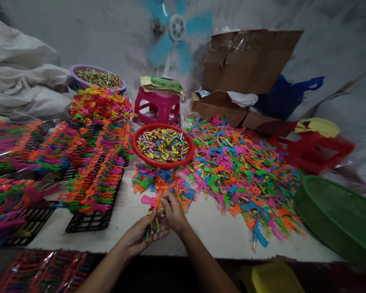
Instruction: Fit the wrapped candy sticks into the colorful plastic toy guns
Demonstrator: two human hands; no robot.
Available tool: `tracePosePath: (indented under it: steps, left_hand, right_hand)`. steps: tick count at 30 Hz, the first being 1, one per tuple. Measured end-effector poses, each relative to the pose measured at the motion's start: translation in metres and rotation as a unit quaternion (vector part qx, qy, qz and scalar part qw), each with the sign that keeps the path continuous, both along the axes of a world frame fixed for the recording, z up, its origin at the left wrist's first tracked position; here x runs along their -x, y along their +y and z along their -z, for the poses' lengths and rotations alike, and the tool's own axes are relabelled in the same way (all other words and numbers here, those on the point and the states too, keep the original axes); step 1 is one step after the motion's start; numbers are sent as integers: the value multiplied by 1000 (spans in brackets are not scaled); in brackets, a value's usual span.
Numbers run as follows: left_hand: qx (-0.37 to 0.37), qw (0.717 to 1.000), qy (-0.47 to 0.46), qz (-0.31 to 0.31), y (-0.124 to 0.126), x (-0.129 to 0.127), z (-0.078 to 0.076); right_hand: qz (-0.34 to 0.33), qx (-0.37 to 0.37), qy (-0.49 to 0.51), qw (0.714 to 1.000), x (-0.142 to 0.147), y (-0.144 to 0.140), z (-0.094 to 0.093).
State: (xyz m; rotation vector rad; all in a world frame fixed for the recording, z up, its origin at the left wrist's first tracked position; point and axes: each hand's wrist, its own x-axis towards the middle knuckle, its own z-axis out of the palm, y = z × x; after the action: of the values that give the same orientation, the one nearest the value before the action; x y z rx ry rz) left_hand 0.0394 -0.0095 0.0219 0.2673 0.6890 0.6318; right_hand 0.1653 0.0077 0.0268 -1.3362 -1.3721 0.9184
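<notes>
My left hand [138, 236] is cupped palm up, its fingers closed around several small coloured tubes [152, 230] with yellow, green and blue parts. Against it, my right hand [174, 213] pinches an orange plastic toy gun [158, 200], partly hidden behind the fingers. Whether a tube is joined to the toy cannot be made out. Just beyond the hands lies a pile of toy guns [225, 162] in pink, green, blue and orange, some with tubes on them. A red basin [134, 147] full of similar tubes stands behind.
Black racks [88, 223] packed with rows of coloured toys fill the left. Behind are a heap of plastic pieces [102, 105], a purple basin [70, 72], a pink stool [161, 103] and a spinning fan [177, 27]. A green basin [332, 215], red stool [317, 152] and cardboard boxes [247, 61] stand right.
</notes>
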Motion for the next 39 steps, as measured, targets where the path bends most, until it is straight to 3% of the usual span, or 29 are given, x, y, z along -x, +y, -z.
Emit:
tracePosePath:
  steps: [2,5,8,13,15,18,22,26,27,29,31,32,35,39]
  left_hand:
    - [15,999,21,23,-3,4,6]
    - [12,998,54,1,-8,1,13]
    - [-2,997,73,-29,-8,-3,16]
    - [-42,990,126,43,-5,0,17]
    - [-42,988,140,44,-5,4,18]
    - [-24,990,136,2,-5,7,19]
    - [24,989,134,-61,-6,5,18]
    - [-15,980,143,-135,-7,1,14]
    - [-23,977,153,-148,-7,1,13]
    - [-42,971,171,-162,-5,3,12]
    - [-77,968,182,-158,-4,3,13]
    - [-102,966,184,-148,-5,3,14]
    - [-164,959,208,-105,-7,0,18]
    - [-219,942,242,-82,-10,-1,11]
  right_hand:
    - [-73,5,-48,996,-1,-4,-2]
    - [-111,23,-57,992,2,-8,2]
    - [-107,60,-15,992,4,-9,9]
    - [-82,102,20,991,-3,-10,15]
    - [-55,113,-9,992,-7,-13,14]
    - [-55,115,-102,987,-9,-19,15]
    - [-60,60,-192,978,-2,-33,18]
    - [-107,14,-201,974,-3,-39,17]
    - [-80,12,-202,976,-8,-37,16]
    - [37,13,-233,972,-23,-30,16]
    - [146,16,-294,944,-41,-20,18]
    - [169,18,-323,931,-49,-15,20]
    - [156,34,-330,930,-58,-8,22]
    - [132,79,-112,982,-40,-14,10]
